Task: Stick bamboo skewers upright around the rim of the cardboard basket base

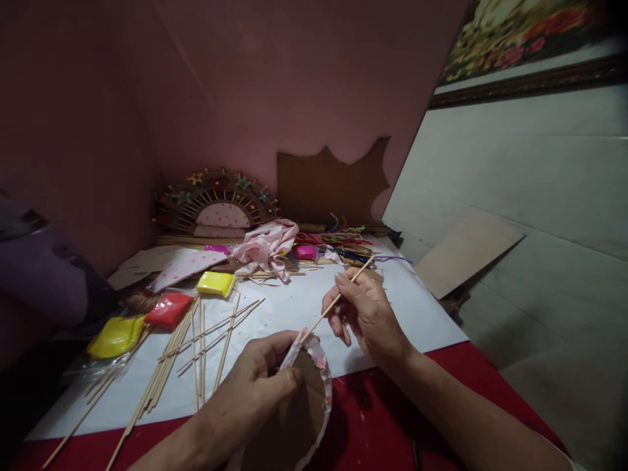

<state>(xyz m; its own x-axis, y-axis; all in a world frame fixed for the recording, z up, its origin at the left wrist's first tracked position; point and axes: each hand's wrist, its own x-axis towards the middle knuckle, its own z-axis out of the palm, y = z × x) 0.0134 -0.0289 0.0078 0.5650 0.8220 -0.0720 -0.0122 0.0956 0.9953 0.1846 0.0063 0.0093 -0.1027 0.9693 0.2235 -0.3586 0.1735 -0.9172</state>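
The left hand pinches a cardboard piece edged with spotted fabric, above red cloth. The right hand grips a thin wooden stick, its lower tip apparently touching that edging. Beyond, loose sticks lie on white paper; farther, a flower-decorated fan stands against the wall.

Brown cardboard wears white edging, apparently pink-spotted.

Illumination is dim; the left side and outer corners fall into darkness. The white sheet reads brightest. Soft shadow lies beneath the right hand. Small highlights mark the yellow packet. Wide-angle stretching affects the edges.
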